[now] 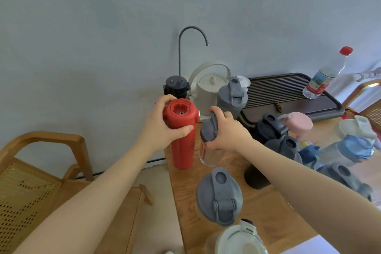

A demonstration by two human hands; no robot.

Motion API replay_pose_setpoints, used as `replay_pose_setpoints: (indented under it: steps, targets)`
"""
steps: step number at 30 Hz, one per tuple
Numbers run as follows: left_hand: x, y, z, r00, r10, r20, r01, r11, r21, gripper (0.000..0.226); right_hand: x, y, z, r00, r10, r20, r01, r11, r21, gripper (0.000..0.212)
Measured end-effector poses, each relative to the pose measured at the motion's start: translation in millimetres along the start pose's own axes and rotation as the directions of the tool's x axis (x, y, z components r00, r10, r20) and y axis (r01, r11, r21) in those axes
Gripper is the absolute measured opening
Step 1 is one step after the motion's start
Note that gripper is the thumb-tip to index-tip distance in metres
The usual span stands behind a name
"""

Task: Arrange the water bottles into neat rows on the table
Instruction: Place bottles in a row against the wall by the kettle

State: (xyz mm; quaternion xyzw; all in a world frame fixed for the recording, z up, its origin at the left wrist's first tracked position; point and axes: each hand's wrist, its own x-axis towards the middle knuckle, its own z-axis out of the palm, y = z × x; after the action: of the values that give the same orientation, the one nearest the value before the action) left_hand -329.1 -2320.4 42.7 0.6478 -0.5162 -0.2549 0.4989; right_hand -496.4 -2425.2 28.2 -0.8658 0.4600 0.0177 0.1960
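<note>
My left hand (165, 127) grips the top of a tall red bottle (182, 146) that stands upright at the wooden table's (268, 208) left edge. Just to its right, my right hand (228, 130) holds a clear bottle with a grey lid (207, 150) by the lid. A grey bottle (232, 97) stands behind them. A larger grey-lidded bottle (219, 196) and a white-lidded one (240, 239) are close to me. Several dark, pink and blue bottles (288, 136) cluster at the right.
A white kettle (208, 88) and a curved dark spout (192, 33) stand at the back by the wall. A dark slatted tea tray (288, 93) carries a red-capped plastic bottle (327, 74). A wooden cane chair (39, 175) stands left of the table.
</note>
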Motion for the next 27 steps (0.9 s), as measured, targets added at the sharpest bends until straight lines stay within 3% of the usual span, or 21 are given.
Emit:
replay_pose_setpoints:
  steps: [6,11,16,20,22,24,27]
  targets:
    - [3,-5,41,0.996,-0.046,0.073,0.037,0.993,0.114,0.066,-38,37,-9,0.999,0.040,0.014,-0.040,0.999,-0.006,0.096]
    - [7,-5,64,0.989,-0.073,0.127,0.054,0.988,0.147,0.065,-43,39,-9,1.000,-0.025,0.009,0.026,0.995,-0.100,0.099]
    - [17,1,62,0.952,-0.037,0.305,-0.041,0.968,0.246,0.063,-40,36,-13,0.999,-0.038,0.002,0.038,0.998,-0.051,0.111]
    - [20,0,49,0.921,-0.053,0.386,-0.140,0.880,0.454,0.082,-32,25,-29,0.975,-0.199,-0.094,0.210,0.970,0.122,0.095]
    - [25,2,35,0.903,-0.069,0.424,-0.198,0.808,0.554,0.085,-25,16,-35,0.964,-0.257,-0.065,0.264,0.956,0.130,0.086]
    - [31,11,18,0.910,-0.041,0.412,-0.221,0.794,0.567,0.082,-19,6,-36,0.957,-0.290,-0.015,0.290,0.951,0.106,0.083]
    - [48,19,-2,0.954,0.153,0.259,-0.272,0.803,0.530,0.073,-14,-5,-31,0.944,-0.324,0.058,0.321,0.945,0.059,0.082]
